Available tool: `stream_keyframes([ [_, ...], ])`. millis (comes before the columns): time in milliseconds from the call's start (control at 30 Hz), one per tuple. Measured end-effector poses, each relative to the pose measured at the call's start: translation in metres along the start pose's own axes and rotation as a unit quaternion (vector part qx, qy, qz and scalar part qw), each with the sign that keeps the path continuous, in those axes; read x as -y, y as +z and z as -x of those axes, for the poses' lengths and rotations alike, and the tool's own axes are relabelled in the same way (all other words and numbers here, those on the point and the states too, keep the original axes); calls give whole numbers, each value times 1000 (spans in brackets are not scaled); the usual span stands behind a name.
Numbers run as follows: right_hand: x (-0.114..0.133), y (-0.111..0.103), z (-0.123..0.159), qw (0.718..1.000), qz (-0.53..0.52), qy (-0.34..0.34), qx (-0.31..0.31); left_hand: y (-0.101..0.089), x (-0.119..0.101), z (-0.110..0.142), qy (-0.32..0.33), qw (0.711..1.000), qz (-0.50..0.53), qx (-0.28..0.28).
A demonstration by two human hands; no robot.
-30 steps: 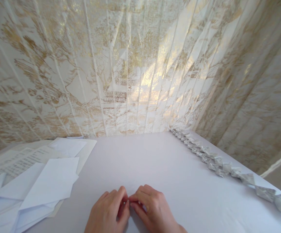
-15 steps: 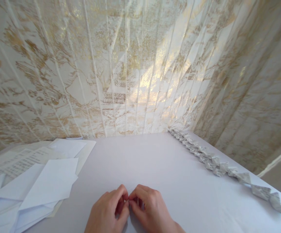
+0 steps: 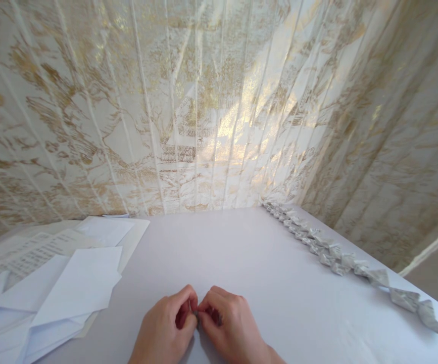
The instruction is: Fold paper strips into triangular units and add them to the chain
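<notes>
My left hand point(image 3: 167, 327) and my right hand point(image 3: 228, 326) are together at the near edge of a white table point(image 3: 241, 253), fingertips pinched against each other. Between the fingertips is a very small pale piece point(image 3: 196, 314), probably folded paper; most of it is hidden by the fingers. Both hands rest low over the tabletop.
A loose pile of white paper sheets point(image 3: 70, 288), some printed, lies at the left. A long chain of folded printed-paper pieces point(image 3: 340, 260) runs along the table's right edge. A white and gold curtain point(image 3: 203, 101) hangs behind and to the right.
The hands stay pinched together and have shifted slightly nearer and left. The fingers have worked a little on the small piece. The view has tilted slightly.
</notes>
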State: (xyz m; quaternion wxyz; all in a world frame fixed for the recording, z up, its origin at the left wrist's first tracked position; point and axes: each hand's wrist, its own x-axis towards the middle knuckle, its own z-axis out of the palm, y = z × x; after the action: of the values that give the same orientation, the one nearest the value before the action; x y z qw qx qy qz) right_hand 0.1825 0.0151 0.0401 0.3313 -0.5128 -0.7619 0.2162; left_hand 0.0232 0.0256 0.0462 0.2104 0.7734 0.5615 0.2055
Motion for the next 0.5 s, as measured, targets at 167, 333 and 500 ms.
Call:
stream_keyframes([
  [167, 2, -2, 0, 999, -22, 37, -6, -2, -3, 1, -4, 999, -36, -8],
  [333, 3, -3, 0, 997, -24, 67, -5, -4, -2, 2, -1, 999, -52, -8],
  [500, 2, -5, -1, 996, 2, 90, -4, -4, 2, 3, 53, 995, -86, -28],
])
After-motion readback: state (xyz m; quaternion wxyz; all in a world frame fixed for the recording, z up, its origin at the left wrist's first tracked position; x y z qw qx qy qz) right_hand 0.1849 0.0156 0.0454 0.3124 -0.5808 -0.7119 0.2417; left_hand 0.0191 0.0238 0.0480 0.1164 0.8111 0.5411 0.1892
